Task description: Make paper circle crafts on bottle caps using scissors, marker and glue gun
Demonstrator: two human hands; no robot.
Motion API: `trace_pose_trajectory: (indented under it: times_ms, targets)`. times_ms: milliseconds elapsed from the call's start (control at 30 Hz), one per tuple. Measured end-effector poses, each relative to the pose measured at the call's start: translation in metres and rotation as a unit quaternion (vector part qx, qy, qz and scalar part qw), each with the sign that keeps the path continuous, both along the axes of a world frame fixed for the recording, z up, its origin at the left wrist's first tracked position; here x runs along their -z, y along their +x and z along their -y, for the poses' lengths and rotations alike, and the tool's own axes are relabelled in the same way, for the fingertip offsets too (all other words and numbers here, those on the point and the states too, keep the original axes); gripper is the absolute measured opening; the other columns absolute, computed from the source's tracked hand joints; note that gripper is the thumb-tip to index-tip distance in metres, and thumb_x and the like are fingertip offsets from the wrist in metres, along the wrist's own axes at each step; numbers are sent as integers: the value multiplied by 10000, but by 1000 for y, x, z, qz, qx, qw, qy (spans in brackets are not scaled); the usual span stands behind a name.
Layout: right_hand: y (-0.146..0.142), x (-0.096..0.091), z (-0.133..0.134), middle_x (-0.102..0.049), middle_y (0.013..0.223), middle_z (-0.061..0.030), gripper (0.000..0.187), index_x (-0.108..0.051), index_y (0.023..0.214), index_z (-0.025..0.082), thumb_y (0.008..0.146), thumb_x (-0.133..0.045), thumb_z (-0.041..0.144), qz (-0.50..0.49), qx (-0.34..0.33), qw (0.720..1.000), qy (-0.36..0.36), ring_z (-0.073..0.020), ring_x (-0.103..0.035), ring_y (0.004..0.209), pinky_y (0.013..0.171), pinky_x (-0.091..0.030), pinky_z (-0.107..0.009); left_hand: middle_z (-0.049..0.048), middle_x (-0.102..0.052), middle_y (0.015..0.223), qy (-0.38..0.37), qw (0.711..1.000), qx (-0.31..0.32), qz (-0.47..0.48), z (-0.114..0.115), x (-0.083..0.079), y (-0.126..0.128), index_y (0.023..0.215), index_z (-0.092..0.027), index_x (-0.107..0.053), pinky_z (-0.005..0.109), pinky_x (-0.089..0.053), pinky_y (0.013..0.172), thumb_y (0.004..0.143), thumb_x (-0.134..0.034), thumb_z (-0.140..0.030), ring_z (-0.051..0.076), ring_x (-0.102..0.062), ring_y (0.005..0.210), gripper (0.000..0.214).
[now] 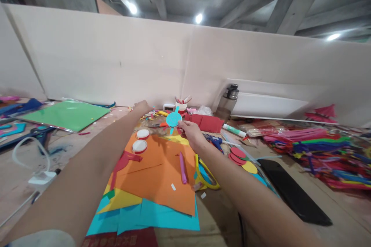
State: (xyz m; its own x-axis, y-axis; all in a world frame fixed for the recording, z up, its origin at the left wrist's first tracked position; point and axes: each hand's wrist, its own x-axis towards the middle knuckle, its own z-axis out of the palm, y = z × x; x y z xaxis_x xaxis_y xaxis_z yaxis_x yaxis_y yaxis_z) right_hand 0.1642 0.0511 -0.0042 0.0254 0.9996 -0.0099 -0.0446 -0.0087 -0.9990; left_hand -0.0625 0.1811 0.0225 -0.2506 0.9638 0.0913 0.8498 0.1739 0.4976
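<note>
My right hand [191, 134] pinches the edge of a light-blue paper disc [174, 119] with narrow tabs at top and bottom, raised above the far end of the paper pile. Farther back, my left hand [142, 107] reaches to the small paper scraps [149, 115] near the partition. Its fingers look curled, and whatever they grip is hidden. Below the hands lie orange sheets [162, 170] over yellow and blue paper [162, 216]. Two white-topped round lids [139, 146], a red paper cut-out [120, 166] and a pink pen [182, 168] rest on the orange.
Yellow-handled scissors [213, 183], red paper discs [237, 156], a black phone [292, 189] and a glue stick [234, 130] lie at right. Pipe cleaners [321, 150] pile farther right. A dark bottle [227, 102] stands by the white partition [116, 58]. Green sheets [69, 115] lie left.
</note>
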Motion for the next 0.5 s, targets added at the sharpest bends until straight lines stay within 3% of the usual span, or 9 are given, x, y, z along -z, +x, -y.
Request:
trace_pose_trajectory:
  times_ms: [100,333,500]
  targets:
    - [-6,0,-10,-492,511,45,319,-625,641,160,672,-754,450,8,3,1000,-9,-69,-402,490,501,-329,-222,239,-656,1244,-19,999,-25,-44,-14,6,2,1147,-143,-652,436,-447,910,661,-784,-505,421,-532,1267,621]
    - [-26,5,-35,-450,462,60,274,-611,594,163,743,-706,372,27,9,1000,-13,-59,-368,440,474,-333,-220,258,-635,1275,-29,997,2,-69,-25,23,1,1237,-93,-591,437,-439,928,644,-758,-623,414,-580,1214,813]
    - [-39,9,-50,-450,454,54,258,-606,595,170,785,-670,332,42,9,999,-2,-71,-396,439,474,-345,-221,236,-659,1243,-21,998,11,-60,-27,30,1,1222,-111,-593,392,-454,889,723,-731,-485,374,-608,1191,639]
